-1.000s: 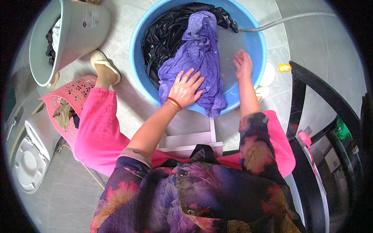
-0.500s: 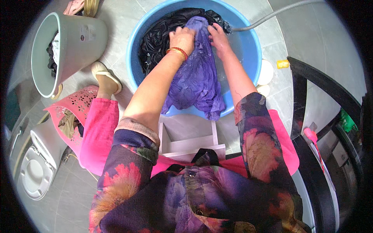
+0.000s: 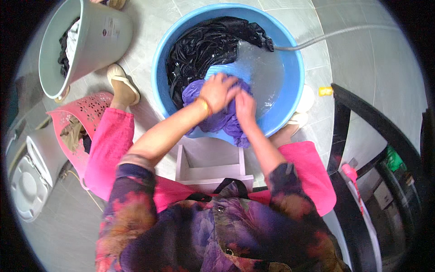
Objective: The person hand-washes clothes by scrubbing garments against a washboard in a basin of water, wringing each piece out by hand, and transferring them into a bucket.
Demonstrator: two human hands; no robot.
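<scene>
A wet purple garment [image 3: 208,123] is bunched up over a blue ribbed washboard [image 3: 229,70] at the near side of the blue basin [image 3: 299,77]. My left hand [image 3: 218,94], with bands at the wrist, presses on the bunched cloth, its fingers curled and blurred. Against its fingertips, my right hand [image 3: 245,109] is closed on the garment's right side. Part of the purple cloth hangs toward the near rim. Dark wet clothing [image 3: 204,45] fills the far left of the basin, beside cloudy water [image 3: 265,75].
A grey hose [image 3: 335,35] reaches the basin's right rim. Left stand a pale laundry bucket [image 3: 108,36] and a pink basket [image 3: 90,106], both holding clothes, near a toilet [image 3: 29,181]. A white step-like stool [image 3: 213,174] stands between my legs; a black frame [image 3: 376,106] is at right.
Both hands have come nearer to me and closer together. The purple garment, spread long before, is now bunched, and the washboard's ribbed top shows.
</scene>
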